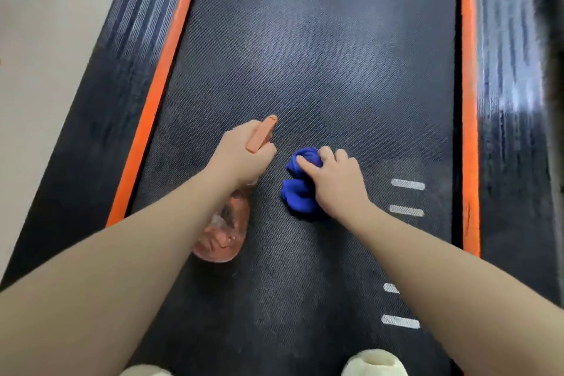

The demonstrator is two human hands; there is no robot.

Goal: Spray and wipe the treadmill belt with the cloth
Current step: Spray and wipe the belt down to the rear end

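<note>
Left hand (241, 152) with its grip closed around the neck of a clear, orange-tinted spray bottle (222, 232), whose orange nozzle (263, 133) points up the belt (320, 55), the bottle's long axis running roughly along it. Right hand (335, 180) with fingers curled over a crumpled blue cloth (297, 192) pressed on the dark, finely dimpled belt between orange side strips (158, 85). The left forearm hides part of the bottle; motion blur softens the edges.

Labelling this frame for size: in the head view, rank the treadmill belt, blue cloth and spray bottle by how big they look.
1. treadmill belt, by far.
2. spray bottle, though the left hand and forearm hide part of it.
3. blue cloth, bunched under the right hand.
Bottle and cloth look close.
</note>
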